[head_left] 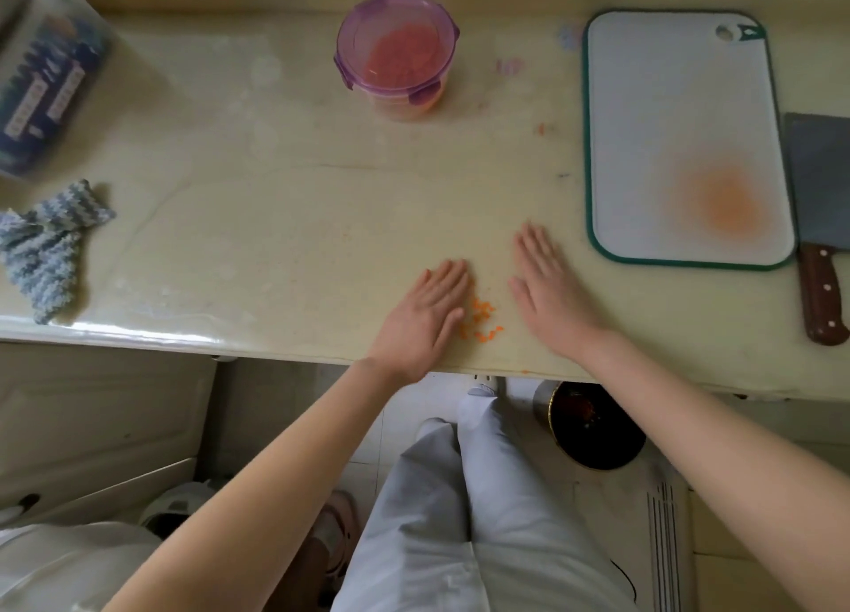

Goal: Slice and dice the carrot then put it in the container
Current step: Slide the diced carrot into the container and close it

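Plastic, metal, wood and knitted cloth are seen on a glossy counter.

The countertop (285, 207) is shown as smooth and cream, with a wet-looking sheen along its front edge. The container (404, 105) is made of clear plastic and capped by a translucent purple plastic lid (395, 36). The cutting board (667, 105) is seen as matt white plastic, edged in green and stained orange. The cleaver (818, 188) is fitted with a dull grey metal blade and a dark, riveted wooden handle (821, 299). The blue-grey cloth (46, 248) is coarsely knitted.
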`<control>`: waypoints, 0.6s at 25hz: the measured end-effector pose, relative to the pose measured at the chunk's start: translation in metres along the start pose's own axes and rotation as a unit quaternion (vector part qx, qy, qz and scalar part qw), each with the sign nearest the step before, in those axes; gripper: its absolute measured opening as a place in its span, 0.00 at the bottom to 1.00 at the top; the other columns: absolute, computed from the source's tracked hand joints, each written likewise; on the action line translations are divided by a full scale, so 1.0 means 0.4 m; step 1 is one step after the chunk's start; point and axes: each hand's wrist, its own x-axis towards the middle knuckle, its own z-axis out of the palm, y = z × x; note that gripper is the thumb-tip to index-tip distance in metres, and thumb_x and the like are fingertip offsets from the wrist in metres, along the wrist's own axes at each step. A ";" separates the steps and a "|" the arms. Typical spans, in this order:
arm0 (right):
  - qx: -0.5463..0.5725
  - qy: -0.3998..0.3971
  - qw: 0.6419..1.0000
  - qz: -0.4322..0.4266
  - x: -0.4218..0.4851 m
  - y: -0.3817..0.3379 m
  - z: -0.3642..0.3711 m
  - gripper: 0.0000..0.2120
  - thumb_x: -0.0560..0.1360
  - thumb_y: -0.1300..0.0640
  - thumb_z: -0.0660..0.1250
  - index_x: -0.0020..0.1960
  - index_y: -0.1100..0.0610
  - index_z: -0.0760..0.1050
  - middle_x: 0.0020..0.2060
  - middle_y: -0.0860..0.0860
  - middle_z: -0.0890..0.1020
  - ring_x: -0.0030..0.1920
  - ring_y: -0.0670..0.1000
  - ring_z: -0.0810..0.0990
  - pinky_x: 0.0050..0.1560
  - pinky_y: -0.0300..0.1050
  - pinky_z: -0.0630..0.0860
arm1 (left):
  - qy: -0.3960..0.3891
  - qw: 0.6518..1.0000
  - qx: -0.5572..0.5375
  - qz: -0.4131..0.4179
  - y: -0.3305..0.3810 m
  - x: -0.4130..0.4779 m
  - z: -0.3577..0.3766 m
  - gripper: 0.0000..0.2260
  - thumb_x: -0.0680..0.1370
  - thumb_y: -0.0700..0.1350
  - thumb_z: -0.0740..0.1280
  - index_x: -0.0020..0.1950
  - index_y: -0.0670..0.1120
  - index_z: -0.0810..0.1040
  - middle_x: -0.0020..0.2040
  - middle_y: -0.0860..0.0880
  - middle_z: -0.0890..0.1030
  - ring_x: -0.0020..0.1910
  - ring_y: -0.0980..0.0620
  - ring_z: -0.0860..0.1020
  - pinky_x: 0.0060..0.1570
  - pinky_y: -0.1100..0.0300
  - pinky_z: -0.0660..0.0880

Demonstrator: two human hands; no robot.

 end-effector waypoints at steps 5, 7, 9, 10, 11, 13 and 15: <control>0.081 -0.042 0.984 -0.152 -0.094 -0.027 -0.005 0.27 0.83 0.48 0.44 0.76 0.62 0.55 0.75 0.50 0.54 0.76 0.44 0.48 0.75 0.36 0.41 | 0.080 0.964 -0.247 -0.053 0.065 -0.084 -0.005 0.17 0.82 0.45 0.52 0.71 0.45 0.65 0.71 0.54 0.66 0.73 0.59 0.59 0.73 0.63 0.51; 0.120 -0.026 0.987 -0.102 -0.041 -0.028 -0.032 0.25 0.82 0.52 0.48 0.76 0.62 0.56 0.74 0.49 0.55 0.76 0.45 0.49 0.73 0.32 0.39 | 0.180 0.899 -0.364 -0.165 0.089 -0.090 -0.021 0.13 0.82 0.41 0.56 0.66 0.47 0.71 0.66 0.55 0.73 0.69 0.60 0.67 0.69 0.64 0.61; 0.110 -0.023 0.992 -0.061 0.028 -0.035 -0.044 0.25 0.83 0.54 0.50 0.77 0.63 0.53 0.76 0.52 0.53 0.77 0.49 0.48 0.72 0.33 0.38 | 0.242 0.816 -0.462 -0.250 0.106 -0.095 -0.037 0.10 0.80 0.37 0.60 0.56 0.46 0.79 0.53 0.51 0.81 0.56 0.58 0.78 0.58 0.65 0.72; 0.090 -0.035 0.994 -0.055 0.052 -0.045 -0.039 0.25 0.83 0.55 0.50 0.77 0.63 0.51 0.77 0.55 0.52 0.77 0.50 0.47 0.72 0.34 0.37 | 0.243 0.791 -0.490 -0.273 0.111 -0.103 -0.039 0.08 0.78 0.35 0.62 0.50 0.45 0.80 0.46 0.50 0.82 0.48 0.57 0.80 0.53 0.66 0.74; 0.065 -0.047 0.995 -0.061 0.060 -0.058 -0.029 0.24 0.84 0.55 0.49 0.77 0.62 0.50 0.78 0.56 0.51 0.78 0.51 0.46 0.72 0.35 0.36 | 0.221 0.784 -0.506 -0.284 0.113 -0.118 -0.033 0.08 0.76 0.32 0.64 0.47 0.44 0.79 0.41 0.50 0.82 0.43 0.57 0.80 0.49 0.66 0.75; 0.024 -0.062 0.990 -0.125 0.034 -0.086 0.001 0.25 0.84 0.52 0.45 0.78 0.61 0.48 0.78 0.54 0.49 0.77 0.49 0.44 0.72 0.36 0.34 | 0.124 0.777 -0.541 -0.296 0.118 -0.166 -0.008 0.11 0.74 0.27 0.63 0.46 0.42 0.79 0.38 0.49 0.82 0.40 0.55 0.79 0.47 0.65 0.76; 0.014 -0.065 0.974 -0.215 -0.024 -0.111 0.032 0.28 0.82 0.47 0.39 0.77 0.61 0.50 0.77 0.52 0.49 0.76 0.47 0.43 0.74 0.38 0.35 | 0.021 0.720 -0.600 -0.349 0.110 -0.212 0.025 0.12 0.76 0.26 0.59 0.51 0.39 0.78 0.41 0.46 0.83 0.44 0.51 0.80 0.51 0.62 0.77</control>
